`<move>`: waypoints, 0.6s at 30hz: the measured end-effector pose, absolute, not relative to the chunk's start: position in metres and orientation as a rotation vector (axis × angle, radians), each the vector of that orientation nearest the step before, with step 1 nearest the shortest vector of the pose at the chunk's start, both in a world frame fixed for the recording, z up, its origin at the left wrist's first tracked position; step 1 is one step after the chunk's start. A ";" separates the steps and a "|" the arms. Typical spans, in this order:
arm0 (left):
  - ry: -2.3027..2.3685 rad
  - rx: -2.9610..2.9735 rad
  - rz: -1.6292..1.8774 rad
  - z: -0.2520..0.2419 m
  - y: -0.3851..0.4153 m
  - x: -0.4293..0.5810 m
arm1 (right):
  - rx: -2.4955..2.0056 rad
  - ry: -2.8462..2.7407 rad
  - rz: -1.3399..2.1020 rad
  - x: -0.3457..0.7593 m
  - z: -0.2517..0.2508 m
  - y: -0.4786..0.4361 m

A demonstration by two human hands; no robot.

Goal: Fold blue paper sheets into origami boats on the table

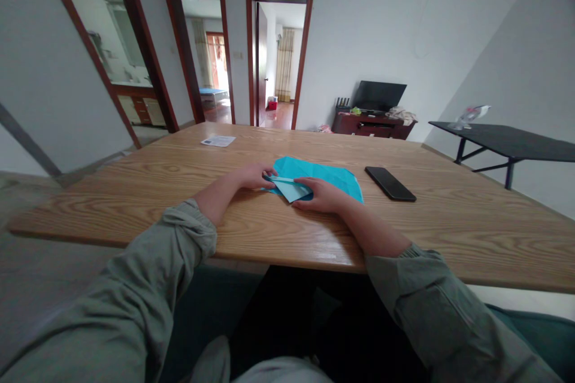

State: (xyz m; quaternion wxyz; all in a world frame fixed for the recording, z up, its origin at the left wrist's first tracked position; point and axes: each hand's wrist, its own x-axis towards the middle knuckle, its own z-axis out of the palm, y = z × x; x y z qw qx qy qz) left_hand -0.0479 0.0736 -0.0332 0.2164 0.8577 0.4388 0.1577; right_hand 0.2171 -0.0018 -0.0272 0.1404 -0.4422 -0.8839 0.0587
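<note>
A: Where was the pale paper (291, 191) seen?

B: It was held low over the counter (171, 191), near the front edge, between the left hand (257, 176) and the right hand (324, 196). The blue sheet (326, 173) was spread behind it and partly under it.

A: Was it gripped by both hands?

B: It was. Its left end was pinched by the left hand, and its right side was held by the right hand, with the thumb on the near side. How hard it was squeezed could not be told.

A: What could be spoiled?

B: The folds, perhaps. If one side was pulled more than the other, a crooked crease could be made. If it was tugged too hard, a rip could be started, since the paper looked thin.

A: Could the blue sheet be hurt too?

B: It was marked with creases. More could be pressed in by the right hand, which was placed over its near edge. If the two papers were joined, which could not be seen, both could be dragged crooked.

A: And the phone (390, 184)?

B: It could be bumped if the right arm was swung out.
</note>
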 end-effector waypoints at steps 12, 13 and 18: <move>1.283 2.354 0.588 -0.022 0.064 -0.041 | -1.478 -2.229 0.102 0.218 -0.018 0.001; 1.267 2.318 0.632 -0.021 0.063 -0.041 | -1.469 -2.184 0.116 0.219 -0.018 0.002; 1.050 1.969 0.876 -0.013 0.057 -0.038 | -1.453 -1.979 0.317 0.227 -0.017 0.011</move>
